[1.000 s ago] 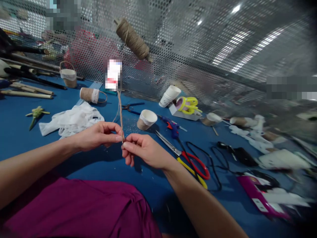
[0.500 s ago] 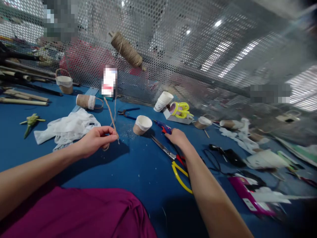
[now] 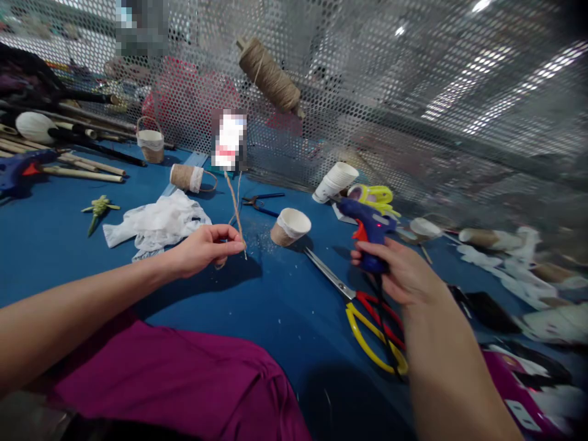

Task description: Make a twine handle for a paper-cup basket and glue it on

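My left hand (image 3: 209,248) pinches the end of a jute twine (image 3: 236,205) between thumb and fingertips, above the blue table. Wrapped round the handle of a blue glue gun (image 3: 374,226) with an orange trigger, my right hand (image 3: 404,269) holds it raised, nozzle pointing left. Between the hands stands a small paper cup (image 3: 289,228) covered in twine, with a white lace rim. Scissors (image 3: 342,286) with red and yellow handles lie below the glue gun, its cord crossing them. Left of my left hand is a heap of white lace (image 3: 158,223).
A twine spool (image 3: 271,76) hangs on the perforated metal screen. Along the back are pliers (image 3: 261,202), stacked paper cups (image 3: 335,182), a tipped twine cup (image 3: 186,177) and a handled one (image 3: 151,147). Another glue gun (image 3: 22,171) and sticks (image 3: 87,174) lie left.
My right hand has lifted the glue gun off the table and turned it upright. My left hand still pinches the twine. The view has shifted to the left.
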The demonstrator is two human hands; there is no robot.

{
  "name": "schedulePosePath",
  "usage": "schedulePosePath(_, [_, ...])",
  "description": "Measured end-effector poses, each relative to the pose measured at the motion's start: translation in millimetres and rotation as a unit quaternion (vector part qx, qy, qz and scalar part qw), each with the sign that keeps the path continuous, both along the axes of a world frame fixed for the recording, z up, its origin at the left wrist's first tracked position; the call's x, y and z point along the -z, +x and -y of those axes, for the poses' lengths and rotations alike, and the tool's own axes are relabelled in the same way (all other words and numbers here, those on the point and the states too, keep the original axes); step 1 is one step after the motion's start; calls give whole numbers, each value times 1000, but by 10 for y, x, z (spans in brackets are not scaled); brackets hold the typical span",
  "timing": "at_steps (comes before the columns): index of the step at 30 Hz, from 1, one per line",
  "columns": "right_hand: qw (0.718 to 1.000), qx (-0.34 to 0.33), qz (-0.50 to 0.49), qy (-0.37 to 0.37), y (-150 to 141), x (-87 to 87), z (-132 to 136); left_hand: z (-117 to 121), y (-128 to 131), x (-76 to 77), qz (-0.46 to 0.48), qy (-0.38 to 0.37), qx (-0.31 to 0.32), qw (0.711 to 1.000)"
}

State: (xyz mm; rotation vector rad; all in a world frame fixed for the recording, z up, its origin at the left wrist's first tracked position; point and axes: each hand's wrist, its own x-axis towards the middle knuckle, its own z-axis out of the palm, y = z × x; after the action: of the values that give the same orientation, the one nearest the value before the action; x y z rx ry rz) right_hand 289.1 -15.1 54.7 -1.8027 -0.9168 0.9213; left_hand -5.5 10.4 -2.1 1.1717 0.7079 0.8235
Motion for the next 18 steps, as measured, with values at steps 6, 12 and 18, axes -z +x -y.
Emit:
schedulePosePath(6, [964,-256,-58,48,-537,26,411,-7,-12,24,-14,-13,14,1000])
schedulePosePath(12, [964,-264,25,15,-809,219,599,-54,-48,41,-16,-11,35,999])
schedulePosePath(18, [964,-246,97,3,-780,268,588,-64,-45,37,-14,-6,55,998])
